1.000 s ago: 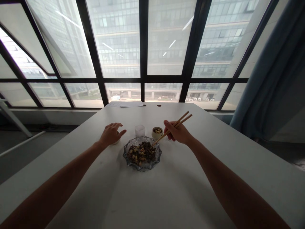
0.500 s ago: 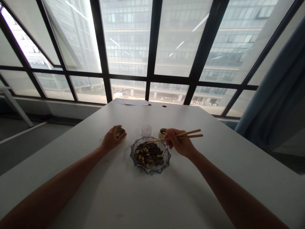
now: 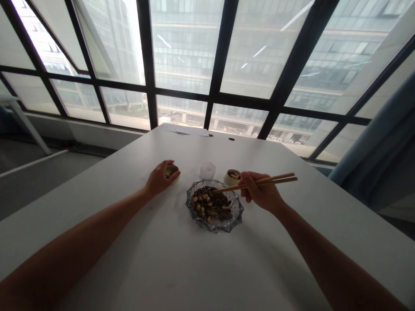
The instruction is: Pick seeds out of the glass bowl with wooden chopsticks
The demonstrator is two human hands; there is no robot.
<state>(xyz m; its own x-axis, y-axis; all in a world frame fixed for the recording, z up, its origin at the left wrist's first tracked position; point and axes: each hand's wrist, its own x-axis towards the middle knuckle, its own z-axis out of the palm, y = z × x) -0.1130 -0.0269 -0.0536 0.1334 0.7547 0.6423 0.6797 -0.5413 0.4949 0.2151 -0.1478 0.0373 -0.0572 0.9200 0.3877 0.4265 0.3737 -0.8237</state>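
My right hand [image 3: 261, 190] grips a pair of wooden chopsticks [image 3: 275, 178], their tips over the far part of a scalloped glass bowl [image 3: 238, 216]. In that bowl lie dark, thin pieces, perhaps seeds [image 3: 223, 201], mixed with pale peanuts [image 3: 201, 208]. My left hand [image 3: 160, 178] curls round the side of a small cup [image 3: 171, 170], whose contents are mostly hidden by the fingers. Just behind the chopsticks, a second small cup [image 3: 231, 178] holds several pale pieces. Between the two cups stands a translucent white cup [image 3: 208, 170].
The white table [image 3: 181, 268] reaches toward large windows [image 3: 184, 43]. Papers [image 3: 184, 129] lie at its far edge, beside two dark round holes. A blue curtain [image 3: 372, 134] hangs at the right, and a white table frame [image 3: 30, 125] stands at the left.
The view has tilted down and shifted left. My right hand has drawn slightly right of the second cup, uncovering its contents. My left hand keeps its hold on the other cup.
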